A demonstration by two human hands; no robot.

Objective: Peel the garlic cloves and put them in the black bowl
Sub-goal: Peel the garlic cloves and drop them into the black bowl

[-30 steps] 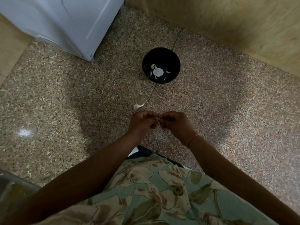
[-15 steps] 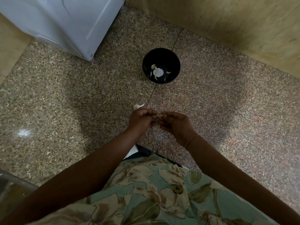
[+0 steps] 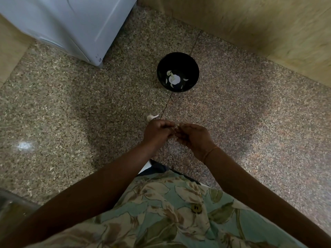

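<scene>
Above floor (image 3: pixel 71 108) | left hand (image 3: pixel 157 133) and right hand (image 3: pixel 194 138) curled; both pinch garlic clove (image 3: pixel 177 127) between them

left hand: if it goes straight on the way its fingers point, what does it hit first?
Most likely the right hand. The left hand curls toward it, and both pinch what looks like a garlic clove. The clove on the floor and the black bowl lie off that line.

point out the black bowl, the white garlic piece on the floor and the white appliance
black bowl (image 3: pixel 192 67): head view, bare inner wall
white garlic piece (image 3: pixel 151 117): head view, its rounded end
white appliance (image 3: pixel 71 24): head view, its flat side panel
</scene>
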